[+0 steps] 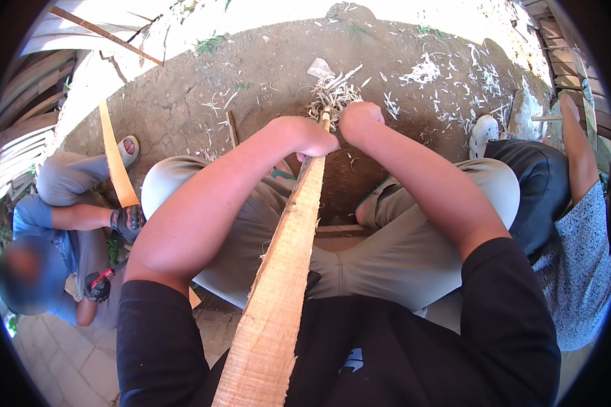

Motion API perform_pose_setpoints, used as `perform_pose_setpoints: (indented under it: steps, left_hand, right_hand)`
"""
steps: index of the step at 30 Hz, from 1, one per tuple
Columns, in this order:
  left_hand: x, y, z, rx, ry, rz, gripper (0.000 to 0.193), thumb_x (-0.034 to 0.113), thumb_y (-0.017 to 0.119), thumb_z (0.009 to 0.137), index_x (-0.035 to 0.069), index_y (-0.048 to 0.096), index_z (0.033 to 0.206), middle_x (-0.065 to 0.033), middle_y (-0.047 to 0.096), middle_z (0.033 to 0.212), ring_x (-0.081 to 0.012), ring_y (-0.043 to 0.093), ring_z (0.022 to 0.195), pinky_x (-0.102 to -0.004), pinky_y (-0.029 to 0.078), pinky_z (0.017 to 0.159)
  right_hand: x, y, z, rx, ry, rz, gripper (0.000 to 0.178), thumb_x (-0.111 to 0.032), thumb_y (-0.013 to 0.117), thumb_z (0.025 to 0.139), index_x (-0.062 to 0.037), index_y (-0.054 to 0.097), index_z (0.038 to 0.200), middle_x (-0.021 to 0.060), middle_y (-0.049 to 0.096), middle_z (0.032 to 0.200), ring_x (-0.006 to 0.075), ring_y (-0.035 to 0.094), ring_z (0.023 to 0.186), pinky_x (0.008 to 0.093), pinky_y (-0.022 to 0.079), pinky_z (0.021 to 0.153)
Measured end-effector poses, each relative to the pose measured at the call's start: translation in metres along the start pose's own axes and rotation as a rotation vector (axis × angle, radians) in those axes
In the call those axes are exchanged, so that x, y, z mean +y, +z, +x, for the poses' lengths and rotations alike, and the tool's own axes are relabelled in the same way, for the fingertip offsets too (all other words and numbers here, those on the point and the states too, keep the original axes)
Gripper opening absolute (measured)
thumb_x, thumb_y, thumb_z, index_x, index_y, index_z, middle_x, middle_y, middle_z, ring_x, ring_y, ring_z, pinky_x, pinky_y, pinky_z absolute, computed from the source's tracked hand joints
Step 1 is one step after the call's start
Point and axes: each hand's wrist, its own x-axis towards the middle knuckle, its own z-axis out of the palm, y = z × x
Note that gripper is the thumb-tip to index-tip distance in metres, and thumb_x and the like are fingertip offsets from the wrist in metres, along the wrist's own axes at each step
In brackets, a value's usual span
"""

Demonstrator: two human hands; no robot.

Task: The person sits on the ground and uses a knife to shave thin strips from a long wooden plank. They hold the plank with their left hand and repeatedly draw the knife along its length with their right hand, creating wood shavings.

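A long pale wooden board [276, 285] runs from beside my chest out between my knees, narrowing toward its far end. My left hand [312, 140] is closed around the narrow part, with its fingers wrapped underneath. Just right of the board's tip, my right hand [361, 119] is curled into a fist, and whatever it grips is hidden by the hand itself. Curled wood shavings [336, 93] are heaped on the ground right beyond the tip.
At left, a person with a gloved hand [128, 222] holds another wooden strip [115, 159]; the other glove has a red-handled tool [102, 277]. Another person's arm [577, 149] shows at right. Shavings [424, 70] litter the dirt ground [271, 57].
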Motion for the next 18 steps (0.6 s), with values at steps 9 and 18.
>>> perform_pose_setpoints:
  steps: [9, 18]
  left_hand:
    - [0.000, 0.001, -0.001, 0.007, 0.018, 0.036, 0.053, 0.038, 0.037, 0.091, 0.000, 0.050, 0.056, -0.0100, 0.046, 0.049, -0.0239, 0.051, 0.044, -0.0420, 0.048, 0.047]
    - [0.000, 0.002, 0.002, -0.001, 0.012, 0.018, 0.052, 0.038, 0.036, 0.091, 0.001, 0.049, 0.056, -0.0083, 0.042, 0.047, -0.0234, 0.048, 0.042, -0.0426, 0.048, 0.048]
  right_hand:
    - [-0.003, 0.009, 0.005, 0.058, 0.078, 0.095, 0.029, -0.010, 0.077, 0.068, -0.0095, 0.073, 0.097, -0.0006, 0.070, 0.091, 0.0157, 0.066, 0.068, 0.0347, 0.052, 0.045]
    - [-0.007, 0.026, 0.024, 0.109, 0.107, 0.203, 0.032, -0.009, 0.077, 0.069, -0.0082, 0.073, 0.100, 0.0016, 0.071, 0.100, 0.0205, 0.069, 0.079, 0.0399, 0.054, 0.047]
